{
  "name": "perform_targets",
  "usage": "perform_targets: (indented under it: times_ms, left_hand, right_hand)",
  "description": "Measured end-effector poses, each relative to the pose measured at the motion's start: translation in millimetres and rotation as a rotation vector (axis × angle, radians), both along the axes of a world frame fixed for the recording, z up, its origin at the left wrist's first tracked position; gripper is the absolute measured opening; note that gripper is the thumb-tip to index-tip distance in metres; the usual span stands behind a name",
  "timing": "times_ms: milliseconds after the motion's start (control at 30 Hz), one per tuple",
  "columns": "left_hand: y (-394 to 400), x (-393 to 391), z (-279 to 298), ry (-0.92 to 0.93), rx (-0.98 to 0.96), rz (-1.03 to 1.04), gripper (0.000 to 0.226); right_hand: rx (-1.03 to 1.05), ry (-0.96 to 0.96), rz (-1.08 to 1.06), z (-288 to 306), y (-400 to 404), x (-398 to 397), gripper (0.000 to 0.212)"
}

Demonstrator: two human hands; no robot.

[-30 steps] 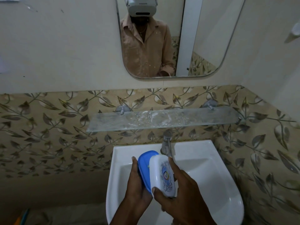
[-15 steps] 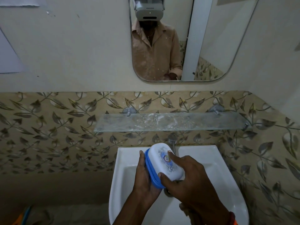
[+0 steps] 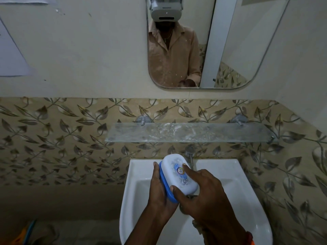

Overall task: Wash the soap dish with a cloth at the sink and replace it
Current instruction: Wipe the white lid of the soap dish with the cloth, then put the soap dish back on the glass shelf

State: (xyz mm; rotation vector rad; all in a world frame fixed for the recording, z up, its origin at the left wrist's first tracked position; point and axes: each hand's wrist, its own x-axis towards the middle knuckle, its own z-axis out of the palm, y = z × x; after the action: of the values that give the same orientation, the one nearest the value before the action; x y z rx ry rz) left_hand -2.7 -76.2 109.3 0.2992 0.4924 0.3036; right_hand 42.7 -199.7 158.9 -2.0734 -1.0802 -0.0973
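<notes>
A soap dish [image 3: 178, 172], white lid with a small round sticker over a blue base, is held above the white sink [image 3: 235, 175]. My left hand [image 3: 159, 190] cups the blue base from the left and below. My right hand [image 3: 203, 193] grips the white lid, thumb on its near end and forefinger across the sticker. The lid sits closed on the base. A bit of pale cloth [image 3: 195, 224] shows under my right wrist; who holds it is unclear.
A metal tap [image 3: 190, 152] stands behind the dish at the sink's back edge. Above it a glass shelf [image 3: 221, 134] with white smears spans the leaf-patterned tiles. A mirror [image 3: 230, 41] hangs higher, showing a person in a tan shirt.
The white lid, held apart and upright beside the blue base a second ago, now sits closed on it. Both hands have lifted the dish slightly toward the tap.
</notes>
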Motion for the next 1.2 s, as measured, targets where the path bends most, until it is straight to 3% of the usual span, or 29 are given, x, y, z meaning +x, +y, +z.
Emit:
perform_targets:
  times_ms: [600, 767, 867, 933, 1033, 1133, 1200]
  left_hand:
    - [0, -2, -1, 0.029, -0.003, 0.016, 0.078]
    - [-1, -3, 5, -0.047, 0.015, 0.058, 0.066]
    - [2, -1, 12, -0.138, 0.018, 0.15, 0.052]
    - [8, 2, 16, -0.165, -0.001, 0.143, 0.052]
    - [9, 4, 23, -0.219, 0.039, 0.104, 0.053]
    - [5, 6, 22, -0.253, 0.083, 0.079, 0.053]
    - [8, 8, 21, -0.23, 0.187, 0.109, 0.049]
  right_hand:
    - [0.0, 0.066, 0.007, -10, 4, 1, 0.077]
    - [0.033, 0.111, 0.004, -6, 5, 2, 0.083]
    - [0.142, 0.392, -0.119, 3, 0, 1, 0.096]
    - [0.146, 0.644, -0.202, 9, -3, 3, 0.087]
    - [0.226, 0.842, -0.175, 12, -4, 9, 0.063]
    - [0.354, 0.883, -0.173, 17, -3, 16, 0.039]
    - [0.399, 0.849, -0.214, 23, -4, 28, 0.034]
